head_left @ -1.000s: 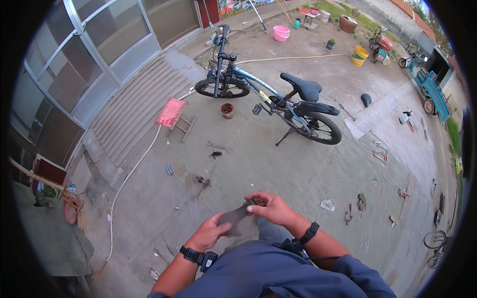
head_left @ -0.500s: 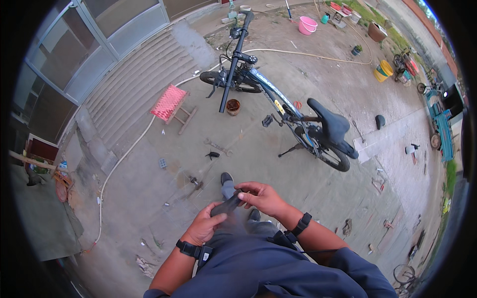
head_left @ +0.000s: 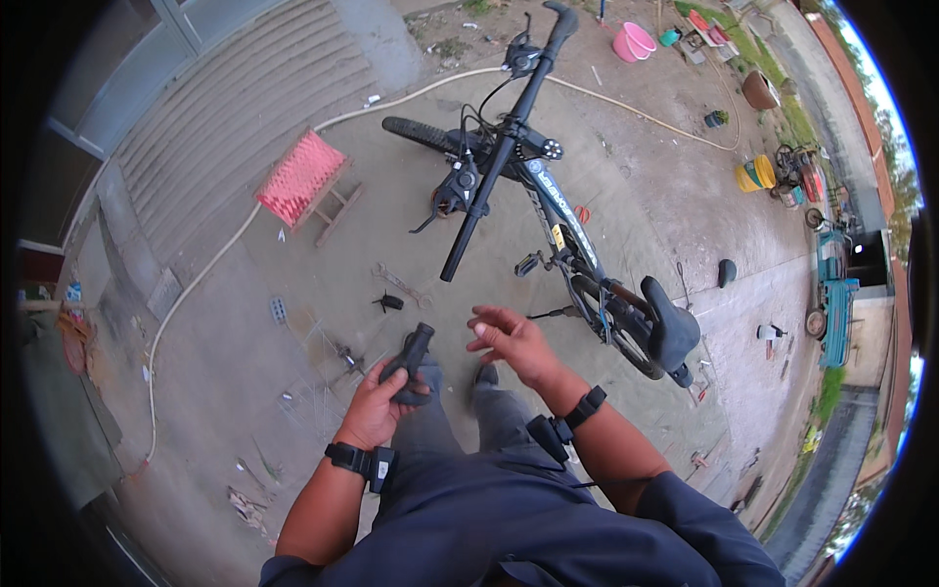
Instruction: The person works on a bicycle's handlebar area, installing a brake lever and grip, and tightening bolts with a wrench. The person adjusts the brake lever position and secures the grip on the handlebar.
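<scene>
left hand (head_left: 373, 409) clasps black grip (head_left: 418, 344); right hand (head_left: 519, 347) half open

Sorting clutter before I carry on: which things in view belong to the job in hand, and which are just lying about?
Likely the job: black tubular piece in the left hand, bicycle.
Apparently lying about: pink-topped stool, pink bucket, yellow bucket.

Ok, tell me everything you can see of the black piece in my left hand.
The black piece looks like rubber or soft plastic, matte and dark. A narrow tube forms its upper end, tilting up and to the right; below, it widens into a broader part, partly covered by your fingers. Your left hand holds it above your legs, and your right hand is apart from it.
</scene>
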`<state>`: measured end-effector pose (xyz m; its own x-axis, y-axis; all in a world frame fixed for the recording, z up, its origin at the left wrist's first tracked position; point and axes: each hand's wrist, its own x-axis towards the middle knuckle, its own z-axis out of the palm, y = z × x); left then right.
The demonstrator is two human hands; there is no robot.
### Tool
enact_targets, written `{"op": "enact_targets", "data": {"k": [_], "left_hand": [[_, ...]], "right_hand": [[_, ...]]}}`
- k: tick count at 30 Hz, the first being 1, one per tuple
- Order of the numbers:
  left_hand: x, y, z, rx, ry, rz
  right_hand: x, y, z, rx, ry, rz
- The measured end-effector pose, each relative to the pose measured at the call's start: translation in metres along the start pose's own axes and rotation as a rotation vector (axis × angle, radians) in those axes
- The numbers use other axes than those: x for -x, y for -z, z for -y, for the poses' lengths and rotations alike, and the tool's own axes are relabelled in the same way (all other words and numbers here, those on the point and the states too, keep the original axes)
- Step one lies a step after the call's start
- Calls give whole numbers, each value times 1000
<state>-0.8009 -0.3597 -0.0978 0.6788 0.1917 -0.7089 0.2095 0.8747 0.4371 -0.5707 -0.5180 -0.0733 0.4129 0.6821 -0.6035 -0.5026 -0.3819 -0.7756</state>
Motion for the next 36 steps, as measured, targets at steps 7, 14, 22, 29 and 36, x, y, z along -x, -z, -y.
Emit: {"op": "enact_targets", "data": {"k": [7, 14, 22, 29, 36], "left_hand": [[-52, -9, 3, 144, -20, -61], [-84, -26, 25, 237, -42, -118], [-102, -37, 43, 236, -72, -173], [-106, -39, 49, 281, -103, -168], [-113, -30, 52, 362, -93, -103]], "right_hand": [[-79, 31, 19, 49, -56, -30], [-132, 42, 18, 21, -106, 6], [-145, 47, 15, 8, -156, 166], [-150, 44, 2, -36, -228, 216], [-152, 42, 0, -6, -229, 220]]}}
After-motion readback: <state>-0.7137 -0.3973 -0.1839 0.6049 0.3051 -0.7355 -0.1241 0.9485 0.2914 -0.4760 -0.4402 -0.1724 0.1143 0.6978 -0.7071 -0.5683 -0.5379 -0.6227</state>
